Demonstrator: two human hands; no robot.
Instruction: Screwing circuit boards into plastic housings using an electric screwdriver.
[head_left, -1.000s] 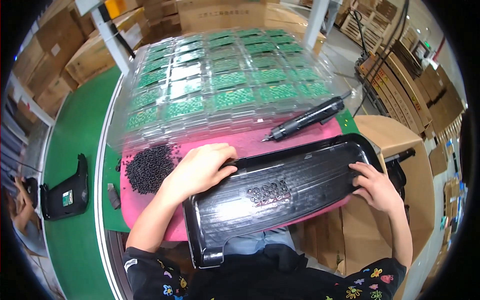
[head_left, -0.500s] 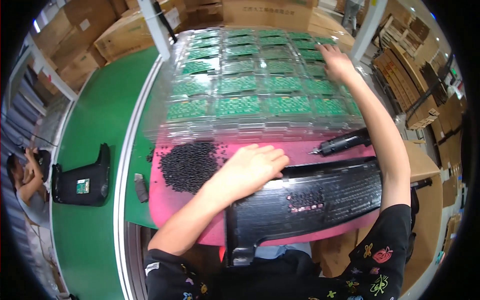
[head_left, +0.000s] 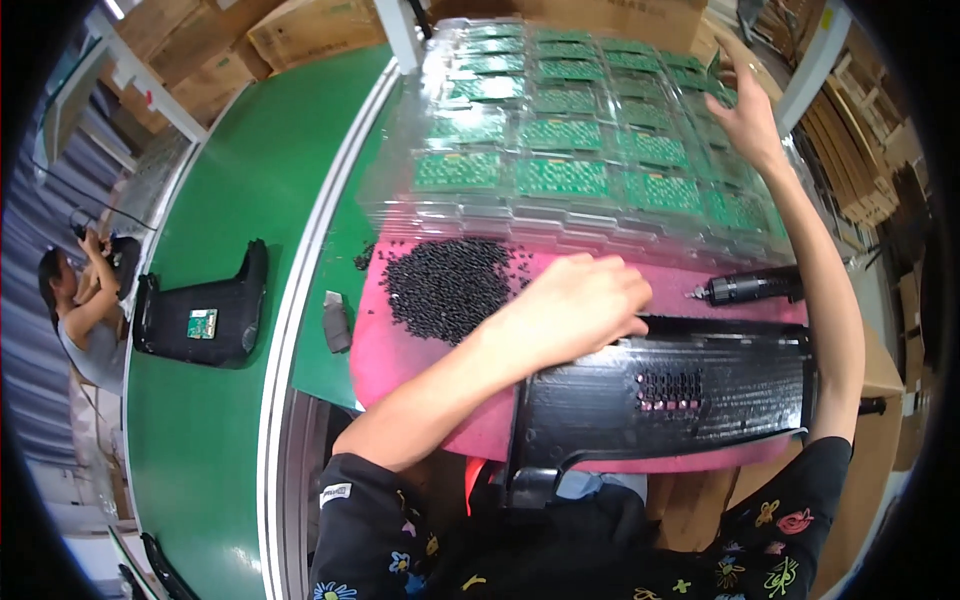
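My left hand lies over the far edge of a black plastic housing panel, fingers curled down onto that edge. The panel has a small grid of slots and rests on a pink mat. Out at the far right my right hand pinches a green circuit board, tilted nearly edge-on, above stacked clear trays. Rows of green circuit boards fill the trays. Left of my left hand is a heap of small black screws or similar parts.
A black electric screwdriver lies behind the panel. To the left, a green conveyor with a metal rail carries another black housing with a board on it. A grey-handled object lies beside the mat. A co-worker sits at far left.
My right hand has come up off the trays, now with a circuit board between its fingers. My left hand stays on the panel's edge. The whole view has shifted.
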